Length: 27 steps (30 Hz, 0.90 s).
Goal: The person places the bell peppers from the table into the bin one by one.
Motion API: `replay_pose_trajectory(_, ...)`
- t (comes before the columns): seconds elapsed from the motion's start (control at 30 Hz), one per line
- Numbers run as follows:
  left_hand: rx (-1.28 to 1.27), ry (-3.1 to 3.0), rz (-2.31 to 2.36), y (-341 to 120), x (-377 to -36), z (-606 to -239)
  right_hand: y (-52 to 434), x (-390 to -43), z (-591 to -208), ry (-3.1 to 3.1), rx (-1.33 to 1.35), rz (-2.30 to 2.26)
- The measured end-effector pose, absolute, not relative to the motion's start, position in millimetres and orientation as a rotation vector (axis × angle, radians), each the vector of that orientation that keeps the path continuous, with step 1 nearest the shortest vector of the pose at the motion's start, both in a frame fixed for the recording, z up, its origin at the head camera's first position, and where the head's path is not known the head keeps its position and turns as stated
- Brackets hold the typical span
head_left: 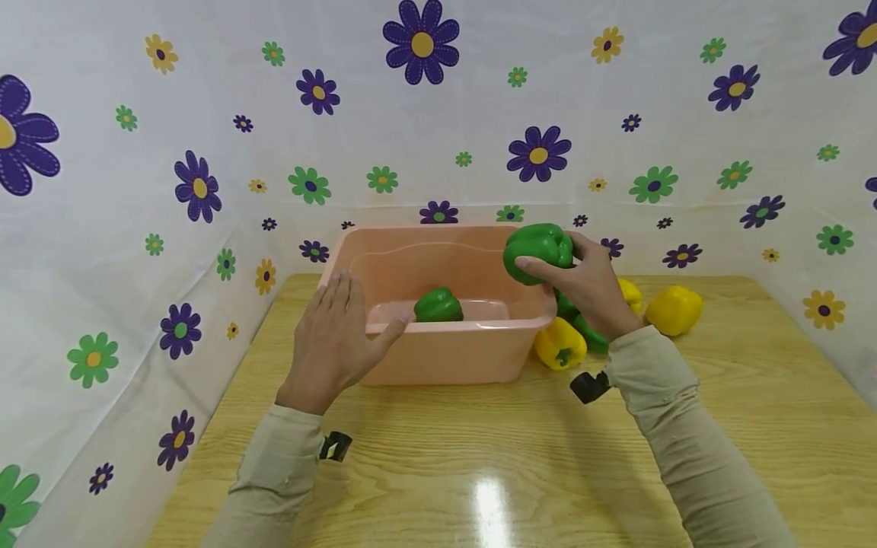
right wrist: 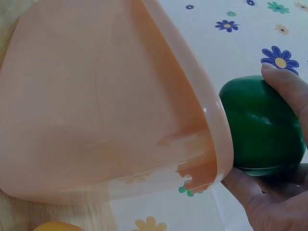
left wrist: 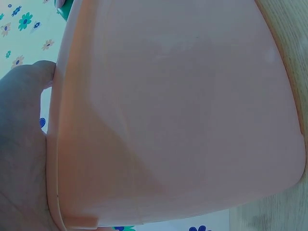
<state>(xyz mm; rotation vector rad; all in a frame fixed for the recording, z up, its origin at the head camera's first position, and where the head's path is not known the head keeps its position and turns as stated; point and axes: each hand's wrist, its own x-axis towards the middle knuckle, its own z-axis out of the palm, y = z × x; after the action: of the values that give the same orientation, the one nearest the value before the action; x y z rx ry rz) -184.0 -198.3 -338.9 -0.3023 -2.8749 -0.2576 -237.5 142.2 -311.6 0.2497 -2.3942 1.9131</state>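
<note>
A pink plastic tub [head_left: 445, 354] stands on the wooden table [head_left: 479, 472], with one green pepper [head_left: 438, 306] lying inside it. My right hand [head_left: 582, 281] grips a second green pepper [head_left: 537, 247] over the tub's right rim; in the right wrist view that pepper [right wrist: 262, 127] sits just outside the tub's wall [right wrist: 96, 106]. My left hand [head_left: 336, 339] rests flat against the tub's near left corner, fingers straight, thumb on the rim. In the left wrist view the tub's side [left wrist: 178, 110] fills the frame beside my palm [left wrist: 24, 154].
Yellow peppers [head_left: 560, 344] [head_left: 674, 310] and another green one [head_left: 582, 327] lie on the table right of the tub, behind my right wrist. Flowered cloth walls [head_left: 137, 190] close in the left, back and right sides.
</note>
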Motion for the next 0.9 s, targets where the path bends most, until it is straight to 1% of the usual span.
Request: replay_pose_trajectory(0.9,-0.307,-2.867,-0.258,-199.0,-184.2,-339.5,141.2,-236.3,-307.6,-2.465,0.316,1.821)
